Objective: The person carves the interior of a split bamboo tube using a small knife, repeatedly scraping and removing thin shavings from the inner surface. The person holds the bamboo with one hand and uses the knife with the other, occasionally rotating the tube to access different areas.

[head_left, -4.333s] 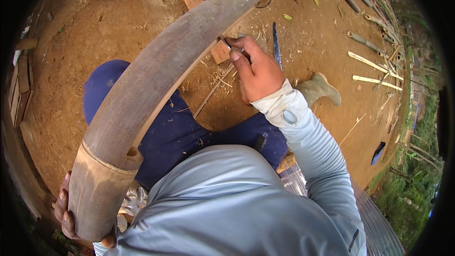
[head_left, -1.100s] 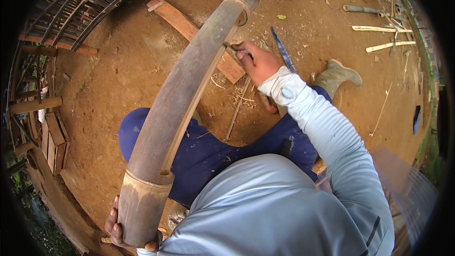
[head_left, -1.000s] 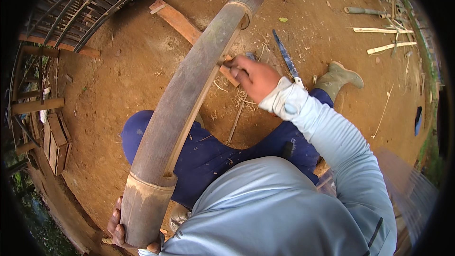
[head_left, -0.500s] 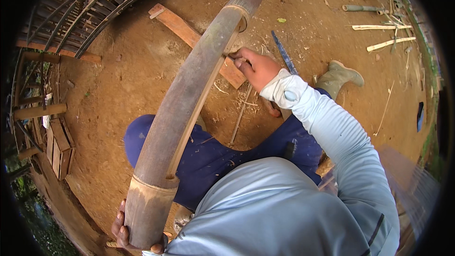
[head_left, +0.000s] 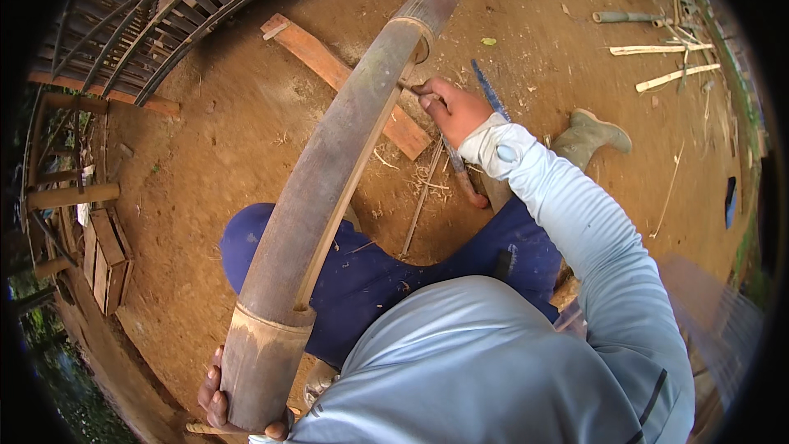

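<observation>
A long, thick bamboo pole [head_left: 316,168] slants across my lap, from low on the left to the far top. Its right side has a long opening cut between two nodes, with a pale edge. My left hand [head_left: 215,395] is wrapped around the pole's near end, fingers on the left and a fingertip below. Near the far end of the opening, my right hand [head_left: 454,113] is closed in a pinch at the cut edge. A small thin dark piece seems to lie between its fingertips, too small to name.
An orange-brown plank [head_left: 325,66] lies beneath the pole. A blue blade [head_left: 491,92] and a curved reddish-brown handle [head_left: 475,195] lie near my right hand, among shavings. Bamboo lengths [head_left: 629,17] are at the far right, a wooden crate [head_left: 107,259] at left, a slatted bamboo structure [head_left: 189,12] at upper left.
My right hand has moved slightly farther up along the cut edge, still pinched. More of the reddish-brown handle shows. My left hand keeps its hold on the pole.
</observation>
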